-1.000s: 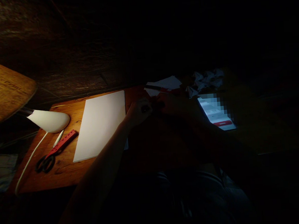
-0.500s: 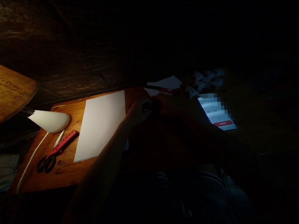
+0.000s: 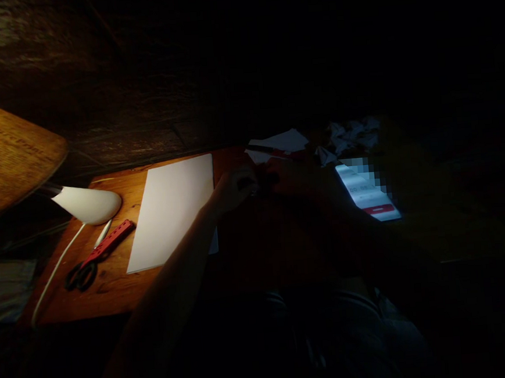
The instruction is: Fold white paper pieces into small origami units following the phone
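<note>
The scene is very dark. My left hand [image 3: 234, 188] reaches over the wooden table [image 3: 111, 281], fingers curled and pinched on a small dark thing I cannot make out. My right hand [image 3: 293, 180] lies in deep shadow just right of it, touching the same spot; its fingers are too dark to read. A white sheet of paper [image 3: 171, 210] lies flat to the left of my left hand. A lit phone [image 3: 366, 191] lies to the right of my right hand.
A white lamp head [image 3: 88, 203] with its cord lights the left of the table. Scissors [image 3: 82, 273] and a red ruler [image 3: 110, 241] lie beside it. Paper scraps [image 3: 281, 142] and crumpled paper [image 3: 351, 133] sit at the back. A wooden wall stands behind.
The view has shifted slightly. Both hands stay together at the same spot with barely any movement.
</note>
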`<state>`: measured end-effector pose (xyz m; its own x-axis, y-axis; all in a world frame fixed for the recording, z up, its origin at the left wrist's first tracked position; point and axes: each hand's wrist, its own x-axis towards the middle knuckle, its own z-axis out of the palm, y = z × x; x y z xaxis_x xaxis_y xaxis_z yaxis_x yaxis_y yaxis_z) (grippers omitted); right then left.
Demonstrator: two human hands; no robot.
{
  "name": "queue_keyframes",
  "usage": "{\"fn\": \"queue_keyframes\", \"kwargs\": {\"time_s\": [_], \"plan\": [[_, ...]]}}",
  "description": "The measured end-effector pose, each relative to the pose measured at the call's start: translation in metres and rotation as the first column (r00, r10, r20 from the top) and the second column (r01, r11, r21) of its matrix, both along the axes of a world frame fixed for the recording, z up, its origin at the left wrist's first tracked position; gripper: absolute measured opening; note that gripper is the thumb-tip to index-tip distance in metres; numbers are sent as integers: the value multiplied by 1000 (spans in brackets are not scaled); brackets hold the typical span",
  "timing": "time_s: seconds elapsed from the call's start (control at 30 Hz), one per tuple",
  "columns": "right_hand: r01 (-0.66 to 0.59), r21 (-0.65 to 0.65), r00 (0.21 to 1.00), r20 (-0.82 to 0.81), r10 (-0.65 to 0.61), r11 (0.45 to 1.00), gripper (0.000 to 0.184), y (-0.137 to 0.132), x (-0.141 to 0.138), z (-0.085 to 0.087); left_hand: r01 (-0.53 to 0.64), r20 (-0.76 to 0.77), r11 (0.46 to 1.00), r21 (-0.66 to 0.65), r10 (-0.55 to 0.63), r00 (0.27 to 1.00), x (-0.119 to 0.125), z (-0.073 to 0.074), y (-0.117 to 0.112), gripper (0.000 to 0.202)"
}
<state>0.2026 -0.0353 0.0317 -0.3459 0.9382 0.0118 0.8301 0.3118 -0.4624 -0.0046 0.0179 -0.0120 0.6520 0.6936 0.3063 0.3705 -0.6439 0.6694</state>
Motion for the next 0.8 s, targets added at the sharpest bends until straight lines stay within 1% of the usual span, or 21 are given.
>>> {"fn": "queue_keyframes", "kwargs": {"time_s": [0.13,0.3,0.43,0.63,0.8], "plan": [[16,12,1000,-15,-16,1000,20,2,-1,-4,-14,9,1000,8,14,1000,1,-1,0,1],[7,9,999,-31,-7,1000,24,0,-1,-3,-49,-1,999,6,49,999,3,-2,-1,5],[7,11,999,-35,-7,1000,25,-2,-1,1,-15,-12,1000,16,16,1000,3,1,-2,7],[83,-12,996,-39,-84,996,28,-4,-3,5,29,-60,999,39,-26,998,-1,2,1,8],[78,-25,996,-47,-79,997,26,-5,-4,4,58,-92,997,59,-52,994,-4,5,0,9]]}}
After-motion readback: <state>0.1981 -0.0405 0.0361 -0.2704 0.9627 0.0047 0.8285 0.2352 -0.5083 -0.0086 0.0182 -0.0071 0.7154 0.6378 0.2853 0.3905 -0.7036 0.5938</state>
